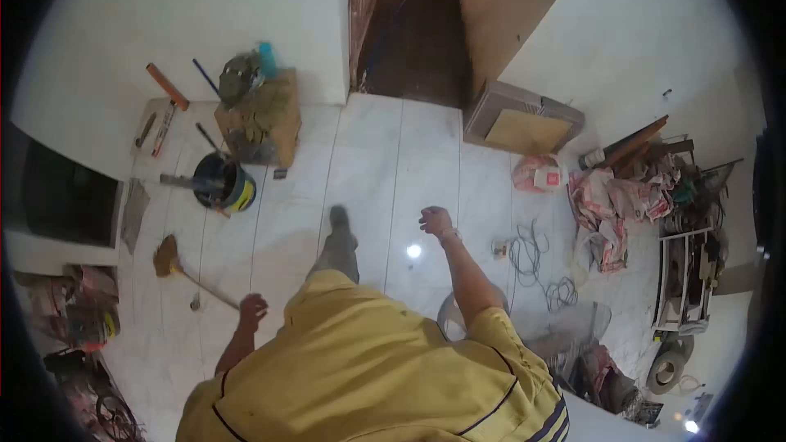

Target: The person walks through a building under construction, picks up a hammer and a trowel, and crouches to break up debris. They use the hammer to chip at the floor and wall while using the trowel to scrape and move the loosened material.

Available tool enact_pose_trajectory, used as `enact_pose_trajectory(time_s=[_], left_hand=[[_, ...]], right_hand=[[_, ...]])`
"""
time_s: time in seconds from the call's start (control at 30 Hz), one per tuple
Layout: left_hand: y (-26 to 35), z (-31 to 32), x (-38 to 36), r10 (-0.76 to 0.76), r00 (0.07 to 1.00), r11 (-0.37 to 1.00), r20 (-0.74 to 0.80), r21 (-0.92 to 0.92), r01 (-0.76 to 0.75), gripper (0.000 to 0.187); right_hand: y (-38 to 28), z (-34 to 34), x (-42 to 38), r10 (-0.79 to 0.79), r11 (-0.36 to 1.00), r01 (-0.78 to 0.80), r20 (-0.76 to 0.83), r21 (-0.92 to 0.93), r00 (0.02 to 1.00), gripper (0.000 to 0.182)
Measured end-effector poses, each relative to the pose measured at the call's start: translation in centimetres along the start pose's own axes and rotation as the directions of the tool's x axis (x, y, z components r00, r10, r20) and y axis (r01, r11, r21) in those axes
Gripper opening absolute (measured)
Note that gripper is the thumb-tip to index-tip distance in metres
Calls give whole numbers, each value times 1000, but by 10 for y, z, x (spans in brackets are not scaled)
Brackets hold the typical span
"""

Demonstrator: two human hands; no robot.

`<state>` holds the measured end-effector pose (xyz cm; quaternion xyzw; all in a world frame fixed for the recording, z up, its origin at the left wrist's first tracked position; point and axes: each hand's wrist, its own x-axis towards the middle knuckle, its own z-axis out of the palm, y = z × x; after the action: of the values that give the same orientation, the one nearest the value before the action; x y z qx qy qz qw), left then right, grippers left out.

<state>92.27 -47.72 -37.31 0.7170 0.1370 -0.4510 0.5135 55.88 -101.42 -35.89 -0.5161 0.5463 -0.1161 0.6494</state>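
My left hand [253, 309] hangs low at my left side, its fingers loosely bent and holding nothing visible. Close by it, the pale handle of a brown-headed broom [166, 257] lies on the floor. Out in front on the right, my right hand [435, 222] hovers over the white tiles, fingers slightly curled and apart, with nothing seen in it. One shoe [339, 216] shows ahead of my yellow shirt [352, 360]. The other foot is hidden.
Ahead left stand a black bucket [242, 194] with tools and a wooden box [284, 127] carrying a bag. A doorway [413, 49] opens ahead, with a cardboard box [483, 121] beside it. To the right lie a tangled cable [530, 254] and crumpled sacks [602, 196].
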Motion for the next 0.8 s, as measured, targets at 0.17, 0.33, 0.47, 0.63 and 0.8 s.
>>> enact_pose_trajectory(time_s=[0.17,0.33,0.47,0.63,0.8], left_hand=[[57,116,146,-169,911,952,375,301,53,24],[227,262,255,-184,948,884,259,466,45,21],[417,410,322,-86,935,852,344,512,-111,31],[577,607,378,18,897,828,441,497,-261,39],[611,734,432,-6,871,857,492,452,-250,56]], right_hand=[[-110,-35,121,20,997,-24,-56,-78,998,21],[8,-134,173,154,943,-94,170,-319,973,15],[93,-149,153,668,737,-597,-208,317,715,21],[185,-158,194,717,599,-760,252,253,650,28],[71,-220,365,668,513,-625,-183,-588,721,26]])
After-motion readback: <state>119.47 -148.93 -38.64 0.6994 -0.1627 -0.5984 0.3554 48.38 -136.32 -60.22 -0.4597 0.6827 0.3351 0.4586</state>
